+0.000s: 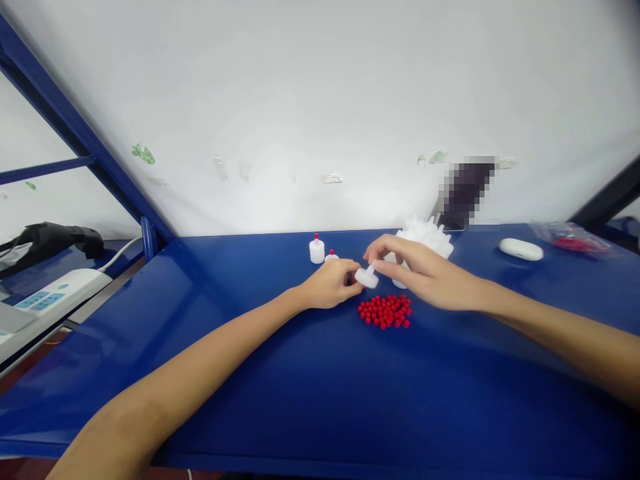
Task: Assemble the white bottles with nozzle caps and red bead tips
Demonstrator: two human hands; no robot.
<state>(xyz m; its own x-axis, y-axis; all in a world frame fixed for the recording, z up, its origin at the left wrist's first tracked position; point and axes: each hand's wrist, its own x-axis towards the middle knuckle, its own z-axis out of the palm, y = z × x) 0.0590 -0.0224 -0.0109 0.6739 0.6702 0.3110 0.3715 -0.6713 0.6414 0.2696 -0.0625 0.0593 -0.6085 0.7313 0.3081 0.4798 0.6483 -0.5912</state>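
Between my two hands, tilted over the blue table (310, 387), is a white nozzle cap (368, 277) with a round base and a narrow spout. My left hand (331, 283) grips the base from the left. The fingers of my right hand (417, 270) are pinched at the spout's tip; whether a small red cap is between them is hidden. Just below lies a loose pile of small red caps (385, 311). Behind my left hand stands a white nozzle cap with a red tip (317, 251), and a second red-tipped one (331, 255) is partly covered by that hand.
A heap of white nozzle caps (426, 235) sits behind my right hand. Farther right are a white oval case (521, 249) and a clear bag with red pieces (575, 241). A power strip (55, 293) lies left, beyond a blue frame post (95, 153). A wall backs the table.
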